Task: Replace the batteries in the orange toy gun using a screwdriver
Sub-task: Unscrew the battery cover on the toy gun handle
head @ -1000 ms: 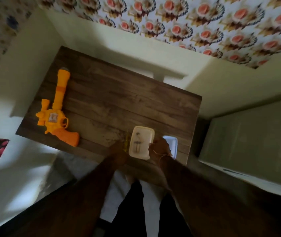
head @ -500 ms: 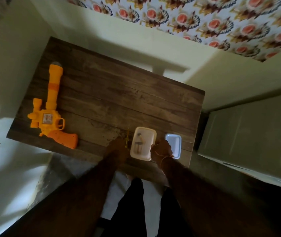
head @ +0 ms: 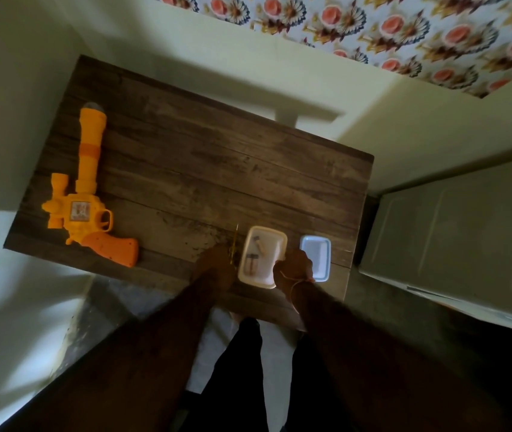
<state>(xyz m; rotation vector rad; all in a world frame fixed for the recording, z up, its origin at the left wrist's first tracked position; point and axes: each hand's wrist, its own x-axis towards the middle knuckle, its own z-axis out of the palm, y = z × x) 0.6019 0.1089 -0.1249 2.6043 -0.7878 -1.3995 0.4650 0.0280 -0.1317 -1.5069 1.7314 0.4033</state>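
The orange toy gun lies flat at the left end of the dark wooden table, barrel pointing away from me. Near the front edge sits a white plastic container with batteries inside. My right hand grips its right front corner. A thin yellow screwdriver lies just left of the container, and my left hand rests on its handle end. Whether the fingers close around it is hidden in the dim light.
A white lid lies right of the container, close to my right hand. A grey-green cabinet stands to the right of the table. Pale walls surround the table, and my legs show below.
My view has drifted slightly, so the table sits a little differently in frame. Both hands stay by the container and screwdriver.
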